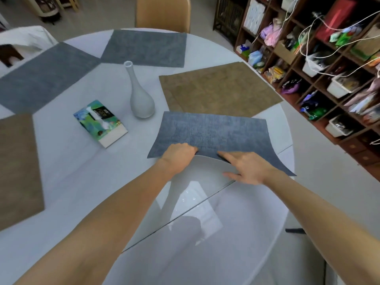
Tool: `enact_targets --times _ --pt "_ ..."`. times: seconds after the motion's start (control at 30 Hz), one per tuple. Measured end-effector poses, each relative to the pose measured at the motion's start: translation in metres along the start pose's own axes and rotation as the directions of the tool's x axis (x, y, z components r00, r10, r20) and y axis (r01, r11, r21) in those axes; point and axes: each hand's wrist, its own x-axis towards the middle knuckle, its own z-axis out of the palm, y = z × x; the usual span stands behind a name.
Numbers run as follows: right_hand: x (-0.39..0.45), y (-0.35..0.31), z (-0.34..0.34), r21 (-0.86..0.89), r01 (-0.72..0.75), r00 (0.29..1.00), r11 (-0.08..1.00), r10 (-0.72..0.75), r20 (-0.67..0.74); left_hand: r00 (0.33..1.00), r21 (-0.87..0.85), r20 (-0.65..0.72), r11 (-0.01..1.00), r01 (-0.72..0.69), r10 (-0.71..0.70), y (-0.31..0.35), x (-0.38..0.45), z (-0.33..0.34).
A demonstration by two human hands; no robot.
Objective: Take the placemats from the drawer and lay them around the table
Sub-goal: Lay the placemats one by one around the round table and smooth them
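Note:
A blue placemat (213, 132) hangs just above the round white table (67, 167), its near edge lifted and curved. My left hand (178, 154) grips that near edge with curled fingers. My right hand (244, 167) pinches the same edge a little to the right, index finger stretched along it. Behind it lies a brown placemat (218, 89) on the table's right side. Two grey-blue placemats (146, 47) (45, 77) lie at the far side and far left. Another brown placemat (18, 167) covers the left edge.
A white vase (140, 97) stands near the table's centre, a tissue pack (99, 123) to its left. A wooden chair (163, 14) stands at the far side. Cluttered dark shelves (320, 64) fill the right. The glass tabletop's near part reflects light.

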Motion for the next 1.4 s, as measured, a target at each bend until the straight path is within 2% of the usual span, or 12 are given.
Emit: enact_targets --times 0.17,0.27,0.47,0.57,0.67,0.73,0.8,0.87,0.93,1.0,1.2,1.4 --pt "-0.034 -0.094 0.014 0.027 -0.348 0.918 0.937 0.335 0.212 0.999 0.055 -0.018 0.998 -0.035 0.036 -0.026 -0.099 0.009" --pt "-0.056 -0.169 0.025 0.109 -0.458 0.878 0.882 0.429 0.212 0.996 0.131 0.013 0.987 -0.09 0.09 -0.044 -0.164 0.024" --pt "-0.068 -0.322 0.026 0.224 -0.568 0.823 0.792 0.557 0.113 0.994 0.225 -0.043 0.971 -0.084 0.096 -0.085 -0.292 0.044" --pt "-0.067 -0.381 0.014 0.288 -0.599 0.776 0.747 0.631 -0.024 0.986 0.241 -0.126 0.968 -0.075 0.107 -0.112 -0.338 0.046" --pt "-0.065 -0.432 0.017 0.319 -0.608 0.717 0.727 0.675 -0.172 0.922 0.277 -0.341 0.957 -0.089 0.185 -0.134 -0.377 0.052" --pt "-0.066 -0.461 0.03 0.344 -0.576 0.732 0.742 0.655 -0.186 0.862 0.306 -0.461 0.949 -0.07 0.212 -0.146 -0.402 0.073" --pt "-0.069 -0.485 0.051 0.344 -0.573 0.761 0.743 0.639 -0.114 0.927 0.277 -0.344 0.959 -0.05 0.147 -0.152 -0.425 0.11" --pt "-0.073 -0.502 0.074 0.248 -0.609 0.781 0.753 0.624 0.025 0.998 0.216 -0.063 0.976 -0.016 0.031 -0.155 -0.44 0.149" --pt "-0.073 -0.512 0.089 0.054 -0.59 0.802 0.806 0.577 0.154 0.984 0.146 0.168 0.989 0.03 -0.054 -0.156 -0.449 0.178" --pt "-0.071 -0.517 0.095 -0.066 -0.542 0.812 0.838 0.542 0.216 0.947 0.072 0.305 0.994 0.077 -0.096 -0.155 -0.453 0.195" --pt "-0.071 -0.519 0.102 -0.103 -0.54 0.81 0.836 0.549 0.206 0.939 -0.044 0.301 0.982 0.186 -0.164 -0.138 -0.459 0.214" --pt "-0.084 -0.522 0.112 -0.048 -0.585 0.789 0.81 0.582 0.2 0.945 -0.01 0.231 0.97 0.243 -0.234 -0.113 -0.472 0.225"
